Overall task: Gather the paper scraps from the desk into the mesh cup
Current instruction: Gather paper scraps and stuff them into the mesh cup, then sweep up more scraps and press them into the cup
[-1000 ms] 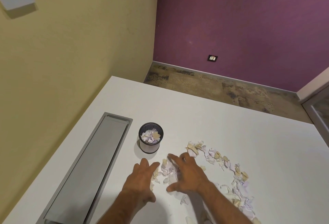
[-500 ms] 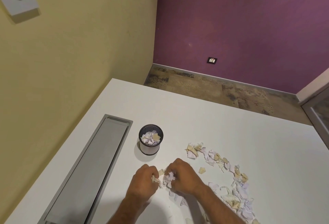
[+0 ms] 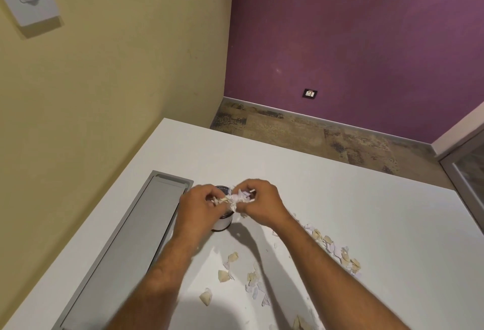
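Observation:
My left hand (image 3: 199, 205) and my right hand (image 3: 259, 204) together hold a bunch of paper scraps (image 3: 235, 198) right above the mesh cup (image 3: 222, 222). Both hands curl round the bunch from either side. The dark-rimmed cup stands on the white desk (image 3: 327, 188), mostly hidden behind my hands and the bunch. More loose scraps (image 3: 233, 266) in cream and pale lilac lie on the desk nearer to me. A further trail of scraps (image 3: 337, 248) lies to the right of my right forearm.
A long grey recessed cable tray (image 3: 136, 245) runs along the desk's left side, close to the cup. A yellow wall borders the desk on the left. The desk's far edge drops to a floor before a purple wall.
Both hands closed round a pile of scraps on the desk, lifted it and carried it away from me to above the cup. Fewer scraps lie where the pile was.

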The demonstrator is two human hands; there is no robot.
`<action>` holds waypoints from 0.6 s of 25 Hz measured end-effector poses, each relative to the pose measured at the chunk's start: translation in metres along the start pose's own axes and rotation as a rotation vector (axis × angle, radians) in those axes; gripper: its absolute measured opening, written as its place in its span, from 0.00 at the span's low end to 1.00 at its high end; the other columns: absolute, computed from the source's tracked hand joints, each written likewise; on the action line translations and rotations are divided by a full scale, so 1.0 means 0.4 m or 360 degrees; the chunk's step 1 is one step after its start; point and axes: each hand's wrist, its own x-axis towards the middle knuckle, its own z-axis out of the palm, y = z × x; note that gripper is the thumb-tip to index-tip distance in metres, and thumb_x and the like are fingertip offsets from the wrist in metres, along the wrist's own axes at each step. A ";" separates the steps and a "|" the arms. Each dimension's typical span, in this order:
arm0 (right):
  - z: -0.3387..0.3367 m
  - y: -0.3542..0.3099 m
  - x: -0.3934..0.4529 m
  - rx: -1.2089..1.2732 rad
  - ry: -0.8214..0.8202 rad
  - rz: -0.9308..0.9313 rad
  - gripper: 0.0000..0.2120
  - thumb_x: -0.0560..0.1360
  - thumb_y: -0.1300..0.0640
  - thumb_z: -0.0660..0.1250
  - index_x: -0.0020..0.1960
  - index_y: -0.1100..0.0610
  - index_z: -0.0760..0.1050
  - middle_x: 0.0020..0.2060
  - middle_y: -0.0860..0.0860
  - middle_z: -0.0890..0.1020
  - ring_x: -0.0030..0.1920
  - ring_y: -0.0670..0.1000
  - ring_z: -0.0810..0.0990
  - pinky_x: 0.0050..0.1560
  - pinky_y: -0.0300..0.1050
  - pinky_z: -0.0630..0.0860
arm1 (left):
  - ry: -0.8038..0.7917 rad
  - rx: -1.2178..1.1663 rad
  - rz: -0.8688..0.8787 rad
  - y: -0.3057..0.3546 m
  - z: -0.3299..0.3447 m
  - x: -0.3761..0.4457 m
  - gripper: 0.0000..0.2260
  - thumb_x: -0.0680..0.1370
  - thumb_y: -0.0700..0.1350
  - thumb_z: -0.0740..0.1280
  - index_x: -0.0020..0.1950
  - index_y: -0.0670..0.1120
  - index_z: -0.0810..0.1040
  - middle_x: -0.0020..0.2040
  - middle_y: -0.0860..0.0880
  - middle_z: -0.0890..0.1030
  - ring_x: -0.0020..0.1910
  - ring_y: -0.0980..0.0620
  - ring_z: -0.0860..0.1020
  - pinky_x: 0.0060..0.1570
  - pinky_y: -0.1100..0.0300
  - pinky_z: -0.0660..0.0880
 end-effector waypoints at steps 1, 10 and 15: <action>0.013 -0.014 0.020 -0.0073 -0.0008 -0.0032 0.15 0.60 0.65 0.76 0.43 0.51 0.83 0.38 0.48 0.82 0.38 0.49 0.80 0.39 0.46 0.79 | 0.0007 0.0068 -0.0007 0.003 -0.007 0.022 0.09 0.65 0.40 0.79 0.37 0.51 0.83 0.35 0.55 0.81 0.30 0.61 0.76 0.28 0.74 0.69; 0.079 -0.030 0.080 -0.0527 -0.0225 -0.0110 0.20 0.66 0.61 0.71 0.57 0.49 0.80 0.49 0.50 0.85 0.49 0.52 0.82 0.47 0.48 0.82 | -0.0133 0.0187 -0.0192 -0.024 0.008 0.095 0.11 0.65 0.38 0.76 0.42 0.50 0.80 0.41 0.52 0.82 0.39 0.52 0.80 0.36 0.64 0.74; 0.080 -0.034 0.076 -0.0565 -0.0273 -0.0112 0.23 0.66 0.60 0.71 0.61 0.52 0.75 0.54 0.52 0.83 0.53 0.55 0.81 0.52 0.49 0.80 | -0.0198 0.0131 -0.0303 -0.027 0.017 0.094 0.19 0.65 0.34 0.71 0.52 0.51 0.77 0.45 0.52 0.82 0.44 0.52 0.82 0.41 0.59 0.80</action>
